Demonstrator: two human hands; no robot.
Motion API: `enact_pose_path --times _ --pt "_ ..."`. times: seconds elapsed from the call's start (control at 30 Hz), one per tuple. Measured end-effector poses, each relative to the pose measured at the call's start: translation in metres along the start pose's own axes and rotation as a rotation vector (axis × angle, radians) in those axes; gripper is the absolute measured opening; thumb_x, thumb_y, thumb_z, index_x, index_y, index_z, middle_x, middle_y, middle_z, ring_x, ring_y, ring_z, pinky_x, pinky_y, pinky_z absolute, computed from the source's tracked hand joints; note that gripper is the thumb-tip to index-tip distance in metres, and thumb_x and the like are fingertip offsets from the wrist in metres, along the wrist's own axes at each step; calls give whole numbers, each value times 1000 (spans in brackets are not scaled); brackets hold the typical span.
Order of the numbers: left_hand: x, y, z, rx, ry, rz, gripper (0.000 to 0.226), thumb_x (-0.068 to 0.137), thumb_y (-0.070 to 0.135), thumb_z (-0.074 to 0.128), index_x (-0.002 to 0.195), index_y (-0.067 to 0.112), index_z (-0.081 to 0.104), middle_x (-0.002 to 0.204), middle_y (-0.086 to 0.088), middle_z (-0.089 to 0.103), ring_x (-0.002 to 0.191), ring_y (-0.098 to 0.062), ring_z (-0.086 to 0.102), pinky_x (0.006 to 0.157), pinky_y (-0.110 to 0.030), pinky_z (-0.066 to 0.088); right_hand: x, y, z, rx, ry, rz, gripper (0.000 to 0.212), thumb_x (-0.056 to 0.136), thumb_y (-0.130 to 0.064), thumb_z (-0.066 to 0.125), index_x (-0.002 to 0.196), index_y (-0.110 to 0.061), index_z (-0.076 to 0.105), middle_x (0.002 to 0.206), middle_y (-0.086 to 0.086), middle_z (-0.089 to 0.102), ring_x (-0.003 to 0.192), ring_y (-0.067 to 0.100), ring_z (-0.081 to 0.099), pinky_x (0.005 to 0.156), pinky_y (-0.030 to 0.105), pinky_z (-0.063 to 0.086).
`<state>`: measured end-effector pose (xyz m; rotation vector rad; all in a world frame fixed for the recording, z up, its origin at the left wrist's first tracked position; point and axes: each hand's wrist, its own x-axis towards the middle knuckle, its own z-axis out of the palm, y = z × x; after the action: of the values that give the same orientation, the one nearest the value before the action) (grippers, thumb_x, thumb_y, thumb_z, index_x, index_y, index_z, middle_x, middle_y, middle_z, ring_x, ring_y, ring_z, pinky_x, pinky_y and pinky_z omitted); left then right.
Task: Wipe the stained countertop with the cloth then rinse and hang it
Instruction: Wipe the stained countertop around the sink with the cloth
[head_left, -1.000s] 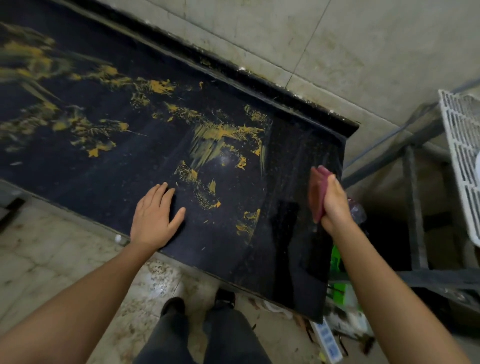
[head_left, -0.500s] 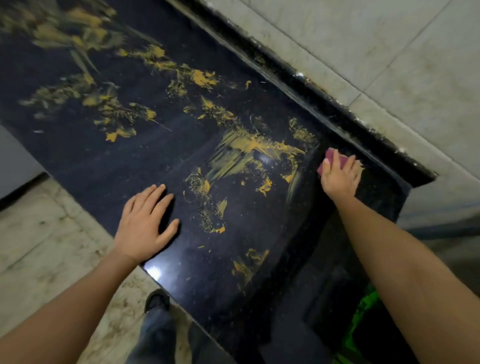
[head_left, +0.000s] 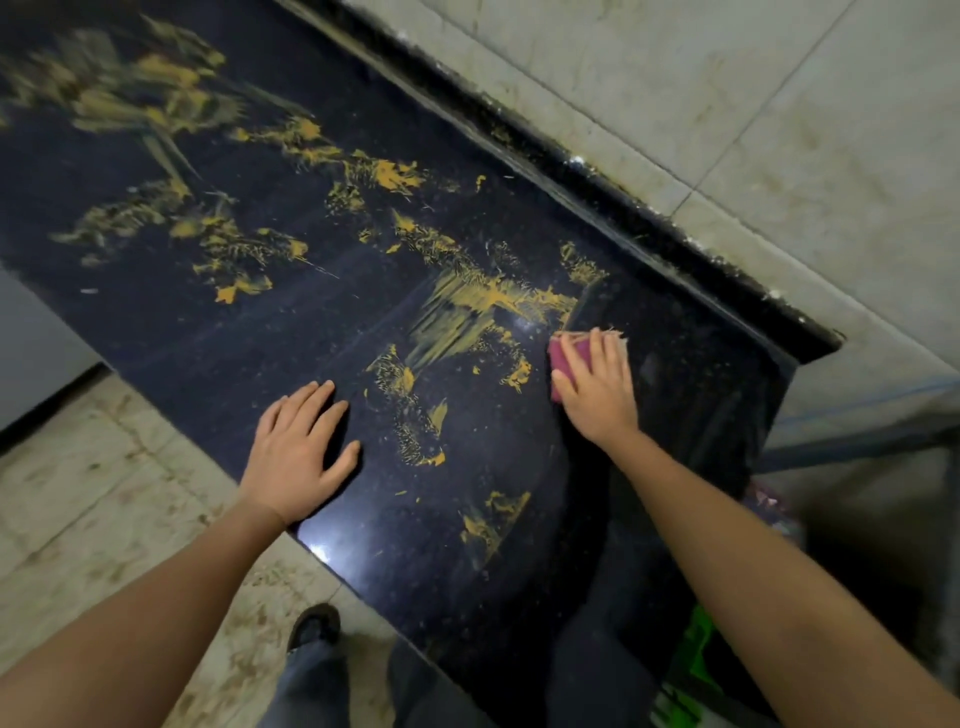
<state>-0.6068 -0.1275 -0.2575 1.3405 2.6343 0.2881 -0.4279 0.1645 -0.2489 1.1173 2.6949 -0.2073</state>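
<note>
Where the black countertop runs from the upper left of the frame down to the lower right, it fills most of what I see, its polished face catching a small glare near the front edge. A raised black lip runs along its back, and beyond that the pale tiled wall takes the upper right. The tiled floor, mottled with brownish marks, shows at lower left below the counter's front edge.

Yellow stains are smeared and streaked over the counter from upper left to centre, with smaller patches toward the front edge near the middle.

Both bare forearms reach in from the bottom corners. The left hand lies flat on the counter near its front edge, left of centre, fingers straight and slightly spread, holding nothing. The right hand sits right of centre, fingers laid fairly straight over the cloth and pressing it to the surface. The cloth is pinkish red, mostly covered by the hand, and it lies on the counter just at the right-hand edge of the biggest yellow smear.

A dark shoe shows on the floor at bottom centre.
</note>
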Motion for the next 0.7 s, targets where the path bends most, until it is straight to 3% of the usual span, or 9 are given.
enact_pose_path --times 0.13,0.3,0.4,0.53,0.63,0.7 --pt "0 -1 0 5 0 11 68 90 52 25 113 0 63 127 -21 56 119 -37 50 100 -40 20 -64 -42 18 51 -7 -85 79 79 -57 -5 148 -26 17 156 16 7 144 32 -3 117 40 -6" --pt "-2 1 -1 -43 10 23 69 85 49 23 118 0 59 132 -21 51 127 -36 42 104 -47 23 -141 -87 50 48 133 -109 54 94 -48 24 132 -20 50 137 22 47 130 40 40 110 41 11" --pt "-5 0 -1 -67 16 58 72 85 50 19 119 0 58 134 -20 49 129 -35 39 107 -47 21 -185 -117 67 93 182 -120 49 99 -47 12 133 -25 40 136 20 49 132 33 29 112 39 9" --pt "-6 -3 -4 -136 34 102 76 84 52 14 122 1 56 138 -16 46 133 -32 34 109 -46 18 -224 -154 80 121 204 -148 42 101 -44 14 131 -29 40 138 15 48 138 27 20 113 38 10" --pt "-9 -9 -9 -204 40 140 77 82 52 13 124 3 55 142 -14 42 136 -29 30 111 -45 16 -238 -172 90 179 279 -183 39 101 -42 16 127 -28 42 148 4 30 145 15 -2 117 32 5" --pt "-12 -21 -12 -198 42 181 70 83 48 19 122 3 57 140 -15 44 134 -30 33 110 -47 19 -244 -185 93 262 244 -266 38 101 -41 20 124 -25 46 144 3 36 145 14 5 118 30 5"
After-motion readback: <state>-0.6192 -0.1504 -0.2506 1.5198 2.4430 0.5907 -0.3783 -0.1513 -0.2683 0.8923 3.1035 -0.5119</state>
